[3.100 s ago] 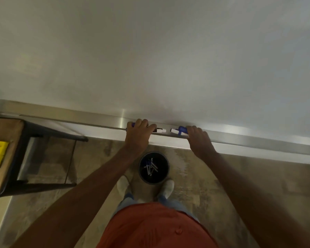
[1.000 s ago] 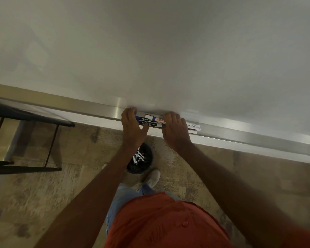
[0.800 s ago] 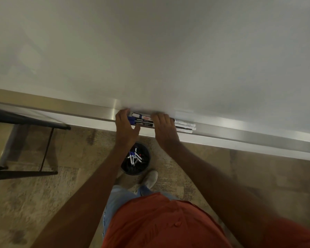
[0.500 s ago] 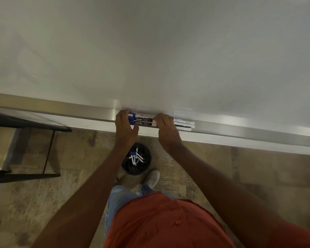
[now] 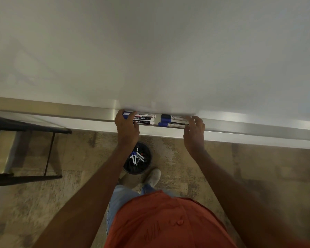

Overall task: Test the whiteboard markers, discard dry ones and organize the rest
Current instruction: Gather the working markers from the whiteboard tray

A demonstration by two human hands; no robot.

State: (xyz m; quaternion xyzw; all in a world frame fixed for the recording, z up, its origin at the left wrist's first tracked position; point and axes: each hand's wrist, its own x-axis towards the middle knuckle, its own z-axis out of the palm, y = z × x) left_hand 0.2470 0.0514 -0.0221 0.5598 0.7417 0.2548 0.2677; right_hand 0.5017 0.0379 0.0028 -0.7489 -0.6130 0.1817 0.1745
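Observation:
Two bundles of whiteboard markers lie end to end on the metal tray (image 5: 249, 123) under the whiteboard (image 5: 150, 51), a small gap between them. The left bundle (image 5: 144, 119) has black "camlin" labels. My left hand (image 5: 126, 127) lies over its left ends, fingers on top and thumb at the front. The right bundle (image 5: 172, 120) shows one black and two blue caps toward the gap. My right hand (image 5: 193, 130) touches its right ends with spread fingertips.
A round black bin (image 5: 143, 168) holding several discarded markers stands on the floor between my feet, right below the tray. A black metal frame of a piece of furniture (image 5: 48, 153) stands at the left. My orange shirt fills the bottom of the view.
The markers were one tight bundle between both hands. My right hand has slid right along the tray, and the markers now lie as two separate bundles. My left hand has stayed put.

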